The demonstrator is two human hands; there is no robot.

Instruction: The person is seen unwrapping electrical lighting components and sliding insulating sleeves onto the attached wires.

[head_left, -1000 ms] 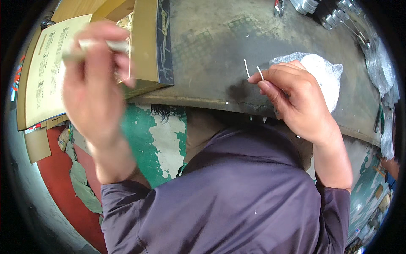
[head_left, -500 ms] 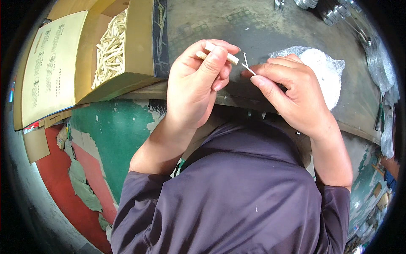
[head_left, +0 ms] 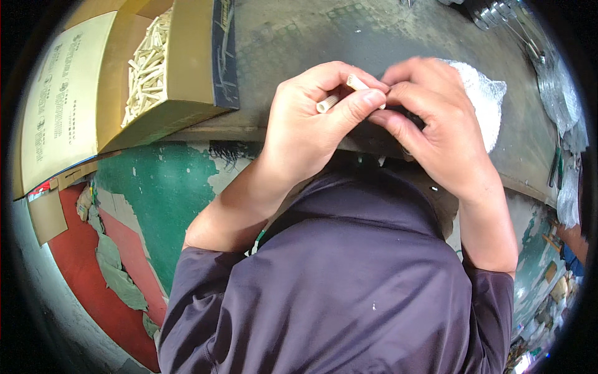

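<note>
Two short cream tubes sit in my left hand [head_left: 305, 118], which is closed around them. One tube [head_left: 327, 103] shows its hollow end toward me between the curled fingers and palm; the other tube [head_left: 355, 81] is pinched between thumb and forefinger. My right hand [head_left: 436, 112] meets the left fingertips at the pinched tube's far end. Its thumb and fingers are drawn together there, partly smeared by motion, and what they hold is hidden. Behind the right hand lies a clear plastic bag [head_left: 484, 107] with white contents.
An opened cardboard box [head_left: 193, 56] full of similar cream tubes [head_left: 148, 75] stands at the left on the grey worktop [head_left: 280, 56]. Metal parts [head_left: 495, 15] and clear plastic wrap [head_left: 554, 93] lie along the right side. A dark-handled tool [head_left: 556, 168] rests at the right edge.
My hands have come together, the left moving right with its tubes. The thin white forked strip in my right fingers has gone out of sight at the tube's end.
</note>
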